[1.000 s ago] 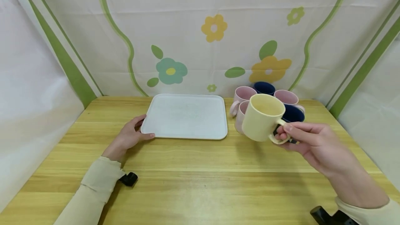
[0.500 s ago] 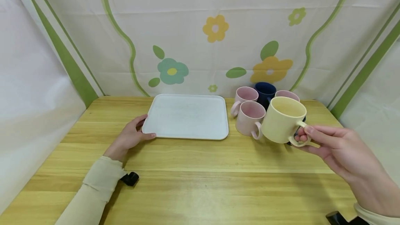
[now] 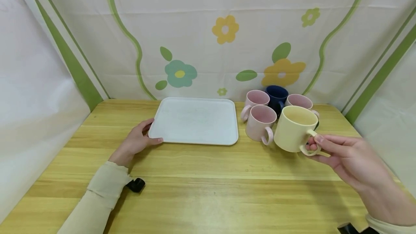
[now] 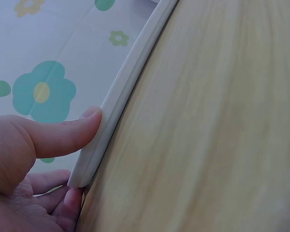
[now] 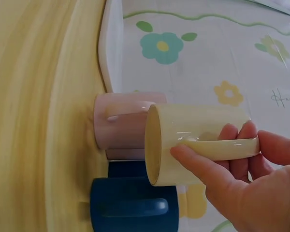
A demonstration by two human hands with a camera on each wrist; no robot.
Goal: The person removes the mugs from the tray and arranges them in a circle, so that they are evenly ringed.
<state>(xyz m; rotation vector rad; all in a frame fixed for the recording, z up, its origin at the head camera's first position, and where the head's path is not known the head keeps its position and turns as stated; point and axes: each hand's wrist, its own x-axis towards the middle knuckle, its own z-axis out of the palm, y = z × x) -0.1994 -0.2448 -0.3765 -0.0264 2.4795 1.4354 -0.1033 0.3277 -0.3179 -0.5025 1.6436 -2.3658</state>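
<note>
My right hand (image 3: 351,161) grips the handle of a pale yellow mug (image 3: 294,133), thumb on top and fingers through the loop. The mug is upright, its base raised off the table, in front of a dark blue mug (image 5: 130,205) that it mostly hides in the head view. Just left of it stands a pink mug (image 3: 258,125) with its handle turned toward the front right. My left hand (image 3: 134,142) holds the near left corner of a white tray (image 3: 195,122) lying flat. In the left wrist view, the thumb (image 4: 72,133) presses the tray's rim and the other fingers curl at its corner.
Behind the yellow mug are another pink mug (image 3: 258,98) at the left, a dark blue mug (image 3: 276,95) at the back and a pink mug (image 3: 300,100) at the right. A flower-printed cloth (image 3: 182,28) hangs behind the wooden table (image 3: 201,190).
My right hand has carried the yellow mug rightward, then slightly lower, uncovering the front pink mug and hiding most of the front blue one. My left hand keeps its place on the tray.
</note>
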